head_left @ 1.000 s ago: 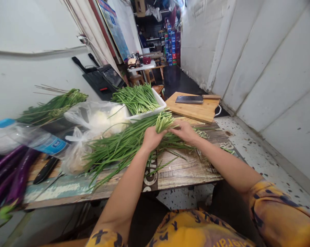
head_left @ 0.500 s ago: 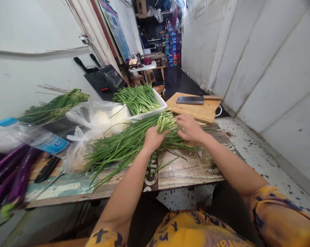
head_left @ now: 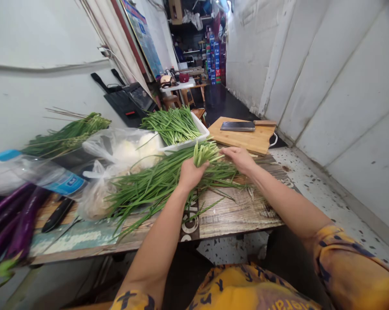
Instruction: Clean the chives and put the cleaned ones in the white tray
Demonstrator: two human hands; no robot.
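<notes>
My left hand [head_left: 191, 173] is wrapped round a bunch of garlic chives [head_left: 205, 153], near its pale cut ends. At those ends my right hand [head_left: 238, 158] pinches with thumb and fingertips, apparently on a chive stalk. The long green leaves [head_left: 149, 189] of the chives trail left across the wooden tabletop [head_left: 236, 213]. More loose chives lie under and beside my hands. Just behind them stands a white tray [head_left: 199, 129] heaped with chives [head_left: 173, 125].
A cleaver [head_left: 238, 126] lies on a cutting board [head_left: 225, 137] at the back right. Clear bags of pale vegetables [head_left: 99, 198], a plastic bottle [head_left: 65, 181], a black-handled knife [head_left: 57, 215] and purple eggplants [head_left: 26, 224] crowd the left. A white wall [head_left: 339, 77] runs along the right.
My right hand has drawn its fingers together into a pinch at the chive ends. My left hand keeps its hold, shifted very slightly left.
</notes>
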